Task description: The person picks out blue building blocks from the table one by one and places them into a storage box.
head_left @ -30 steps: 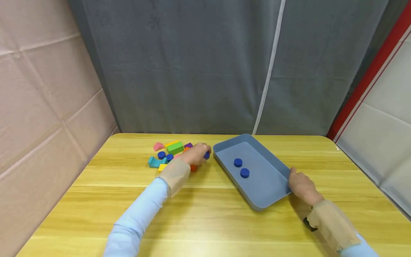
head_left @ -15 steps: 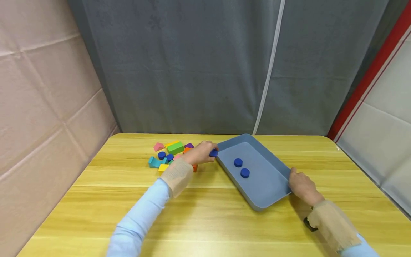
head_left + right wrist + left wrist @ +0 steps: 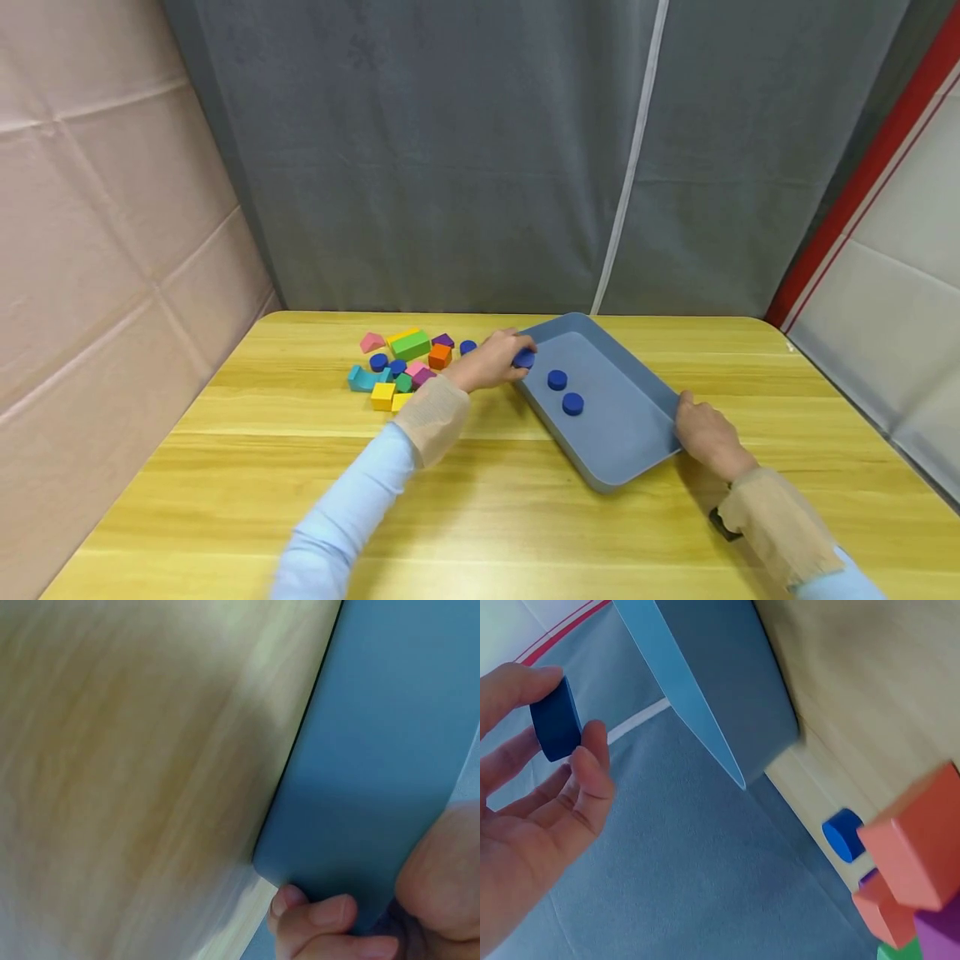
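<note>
Pinched between the thumb and fingers of my left hand (image 3: 491, 360) is a blue round block (image 3: 556, 721), held in the air at the left rim of a grey-blue tray (image 3: 622, 442). Inside the tray lie two more blue round blocks, one nearer (image 3: 573, 404) and one farther (image 3: 557, 380). My right hand (image 3: 707, 433) grips the tray's near right corner. In the right wrist view its thumb is on one side of the wall and its curled fingers (image 3: 322, 926) are on the other.
Left of the tray lies a loose group of coloured blocks, among them a green block (image 3: 410, 345), an orange block (image 3: 439, 357), a turquoise arch (image 3: 366, 379) and a yellow block (image 3: 382, 396). A single blue round block (image 3: 468, 347) sits between group and tray. A grey curtain (image 3: 450, 167) hangs behind.
My left hand has moved right with the blue round block, from beside the coloured blocks to the tray's left rim. My right hand and the tray have stayed put.
</note>
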{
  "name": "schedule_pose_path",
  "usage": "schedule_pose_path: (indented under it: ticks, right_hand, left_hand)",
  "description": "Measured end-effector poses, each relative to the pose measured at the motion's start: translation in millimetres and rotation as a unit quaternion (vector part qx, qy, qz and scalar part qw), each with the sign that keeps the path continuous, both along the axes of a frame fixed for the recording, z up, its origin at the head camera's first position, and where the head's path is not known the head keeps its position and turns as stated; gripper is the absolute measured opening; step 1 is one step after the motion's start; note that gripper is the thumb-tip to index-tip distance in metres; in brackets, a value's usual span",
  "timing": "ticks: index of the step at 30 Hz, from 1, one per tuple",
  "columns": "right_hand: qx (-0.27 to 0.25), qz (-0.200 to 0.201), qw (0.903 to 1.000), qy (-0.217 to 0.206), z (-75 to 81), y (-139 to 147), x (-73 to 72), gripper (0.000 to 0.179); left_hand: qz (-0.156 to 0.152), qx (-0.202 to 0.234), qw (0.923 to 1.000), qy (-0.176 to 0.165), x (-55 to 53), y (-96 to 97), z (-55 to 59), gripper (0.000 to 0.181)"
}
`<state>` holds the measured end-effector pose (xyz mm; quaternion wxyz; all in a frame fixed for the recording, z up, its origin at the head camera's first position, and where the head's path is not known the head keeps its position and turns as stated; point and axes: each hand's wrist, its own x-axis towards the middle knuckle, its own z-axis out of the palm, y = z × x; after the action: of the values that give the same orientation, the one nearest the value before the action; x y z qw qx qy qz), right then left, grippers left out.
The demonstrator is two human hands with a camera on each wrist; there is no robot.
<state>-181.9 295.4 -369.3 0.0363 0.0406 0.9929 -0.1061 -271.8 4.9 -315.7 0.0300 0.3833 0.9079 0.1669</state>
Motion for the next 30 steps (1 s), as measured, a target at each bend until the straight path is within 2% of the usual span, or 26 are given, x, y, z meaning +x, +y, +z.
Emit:
schedule_pose_path:
  ticks: [8,18,25,30]
  right_hand:
    - [-0.004,-0.005,1.0000,-0.003,-1.0,0,0.6,0.020]
    - [-0.004,-0.004,1.0000,-0.004,0.0,1,0.0,0.020]
    - [-0.003,0.001,1.0000,-0.008,0.6,1,0.8,0.023]
    - [-0.002,0.005,1.0000,-0.001,-0.7,1,0.2,0.023]
  left_hand:
    - [-0.012,0.006,0.9998,0.015,4.7,17.3,-5.8,0.032]
    - [-0.025,0.000,0.9995,0.018,10.7,43.4,-12.8,0.036]
    - [-0.049,0.020,0.9973,0.050,9.6,55.3,-22.0,0.037]
    - [-0.054,0.001,0.9967,0.061,10.4,63.9,-25.6,0.034]
